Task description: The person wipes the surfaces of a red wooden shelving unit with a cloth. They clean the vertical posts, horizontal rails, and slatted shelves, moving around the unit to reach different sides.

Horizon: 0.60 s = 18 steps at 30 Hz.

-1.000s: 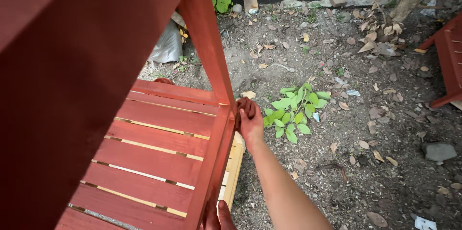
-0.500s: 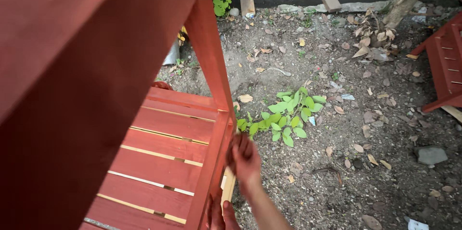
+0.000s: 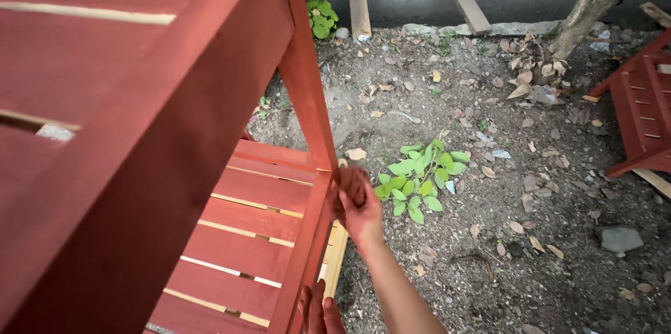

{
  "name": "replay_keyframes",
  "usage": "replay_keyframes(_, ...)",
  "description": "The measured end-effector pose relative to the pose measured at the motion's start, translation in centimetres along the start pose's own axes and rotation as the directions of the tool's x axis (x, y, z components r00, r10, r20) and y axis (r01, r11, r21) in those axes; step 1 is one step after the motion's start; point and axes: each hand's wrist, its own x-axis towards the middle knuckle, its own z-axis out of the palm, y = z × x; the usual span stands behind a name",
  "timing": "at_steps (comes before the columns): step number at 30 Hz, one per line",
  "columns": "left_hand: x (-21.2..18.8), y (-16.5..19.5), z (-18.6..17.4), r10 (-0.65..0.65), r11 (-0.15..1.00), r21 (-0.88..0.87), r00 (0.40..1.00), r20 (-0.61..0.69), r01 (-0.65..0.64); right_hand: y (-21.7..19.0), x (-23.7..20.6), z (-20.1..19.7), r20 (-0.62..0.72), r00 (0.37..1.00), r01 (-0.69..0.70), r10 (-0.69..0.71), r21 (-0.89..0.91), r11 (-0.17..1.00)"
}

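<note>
The rag (image 3: 351, 183), a dark reddish wad, sat at the outer corner of the lower shelf (image 3: 258, 215), where the upright post (image 3: 307, 89) met the side rail (image 3: 307, 250); the right hand (image 3: 360, 208) had its fingers clenched round it and pressed it against the wood; hand and rag were both smeared the same red as the rack. The left hand (image 3: 318, 313) showed only at the bottom edge, its fingers laid on the rail's lower end; whether they gripped it or merely rested there I could not tell. The step in hand looked like rubbing stain into the joint at that corner; the slats already carried colour, with pale lines showing only in the gaps. The next move, by my reading, called for steady pressure along the rail or post, the rag kept bunched, and the left hand bracing the frame. The top shelf (image 3: 105, 61) loomed close to the camera; beyond lay bare soil (image 3: 489, 271) with dry leaves, a small green plant (image 3: 419, 180), a grey stone (image 3: 618, 239), a second red rack (image 3: 639, 117) at the right, well apart, and planks (image 3: 358, 2) against a concrete kerb.
</note>
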Motion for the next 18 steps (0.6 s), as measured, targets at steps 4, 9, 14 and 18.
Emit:
replay_keyframes(4, -0.4, 1.0, -1.9, 0.118, 0.993, 0.022, 0.993, 0.016, -0.119, 4.9, 1.3, -2.8, 0.008, 0.987, -0.157, 0.161, -0.158, 0.975)
replay_keyframes(9, -0.2, 1.9, -5.5, 0.264, 0.958, -0.1, 0.963, -0.053, -0.268, 5.1, 2.7, -4.4, -0.076, 0.997, 0.023, -0.022, 0.016, 1.0)
replay_keyframes(14, -1.7, 3.5, -7.9, 0.156, 0.983, 0.087, 0.986, 0.059, -0.161, 3.9, 1.3, -2.3, -0.025, 0.999, -0.044, 0.041, -0.127, 0.991)
replay_keyframes(18, -2.8, 5.7, -10.1, 0.22, 0.976, 0.0, 0.975, 0.029, -0.22, 2.6, -4.3, -1.4, 0.063, 0.967, -0.244, 0.247, -0.043, 0.969)
